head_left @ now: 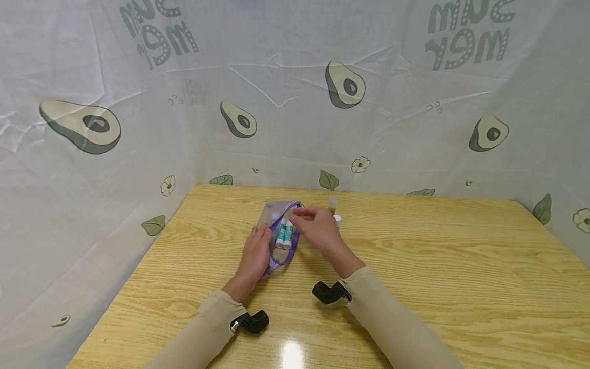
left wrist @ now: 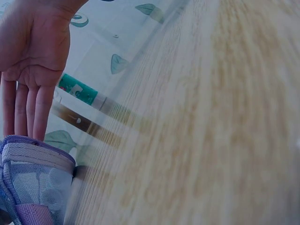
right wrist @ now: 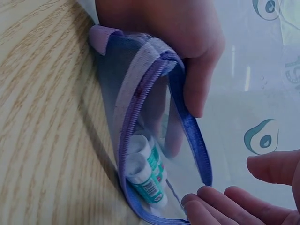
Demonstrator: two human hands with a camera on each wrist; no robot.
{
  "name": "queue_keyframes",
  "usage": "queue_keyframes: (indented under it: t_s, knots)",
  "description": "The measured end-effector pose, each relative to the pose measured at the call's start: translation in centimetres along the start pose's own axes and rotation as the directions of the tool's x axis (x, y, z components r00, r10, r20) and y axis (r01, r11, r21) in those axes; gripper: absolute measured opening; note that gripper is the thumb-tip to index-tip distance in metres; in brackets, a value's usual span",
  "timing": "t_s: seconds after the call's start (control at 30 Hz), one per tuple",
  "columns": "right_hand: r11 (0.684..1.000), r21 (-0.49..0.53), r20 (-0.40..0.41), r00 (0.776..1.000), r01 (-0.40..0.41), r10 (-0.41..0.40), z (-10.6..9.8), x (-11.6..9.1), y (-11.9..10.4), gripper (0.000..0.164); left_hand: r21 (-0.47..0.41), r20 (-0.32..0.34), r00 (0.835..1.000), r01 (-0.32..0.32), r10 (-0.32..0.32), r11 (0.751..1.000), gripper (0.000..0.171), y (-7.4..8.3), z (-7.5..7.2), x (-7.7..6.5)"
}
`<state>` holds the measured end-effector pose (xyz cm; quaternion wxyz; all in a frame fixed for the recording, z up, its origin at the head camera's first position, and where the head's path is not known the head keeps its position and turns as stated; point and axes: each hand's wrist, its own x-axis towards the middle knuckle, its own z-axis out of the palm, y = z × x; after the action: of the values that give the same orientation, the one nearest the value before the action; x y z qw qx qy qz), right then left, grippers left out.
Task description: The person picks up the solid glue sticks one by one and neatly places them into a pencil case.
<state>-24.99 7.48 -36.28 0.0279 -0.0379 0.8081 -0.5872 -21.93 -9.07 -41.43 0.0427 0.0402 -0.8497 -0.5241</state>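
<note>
My left hand point(head_left: 256, 253) grips the side of a see-through mesh pouch point(head_left: 275, 209) with purple zipper edges, its thumb over the rim in the right wrist view. The zipper is undone and the mouth gapes. Inside lie two green-and-white glue sticks point(head_left: 288, 234), side by side, white ends showing. My right hand point(head_left: 320, 230) is at the mouth's far right edge, holding nothing. In the right wrist view its fingertips point(right wrist: 204, 190) are right at the purple rim, thumb apart. The left wrist view shows its palm facing the pouch, fingers straight and partly hidden behind the pouch edge.
Just beyond my right hand stand another green-and-white glue stick point(left wrist: 77, 89) and a brownish tube point(left wrist: 77, 119) with a clear top. Everything is on a wood-grain table point(head_left: 438, 277). A pale avocado-print cloth point(head_left: 286, 148) hangs behind and at both sides.
</note>
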Motion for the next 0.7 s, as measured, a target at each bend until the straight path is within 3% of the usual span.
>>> queue_keyframes:
  t_s: [0.7]
  knots:
    - [0.998, 0.007, 0.012, 0.998, 0.061, -0.061, -1.2, -0.7, -1.8, 0.040, 0.021, 0.000, 1.000, 0.008, -0.008, 1.000, 0.057, 0.1, -0.1, 0.0]
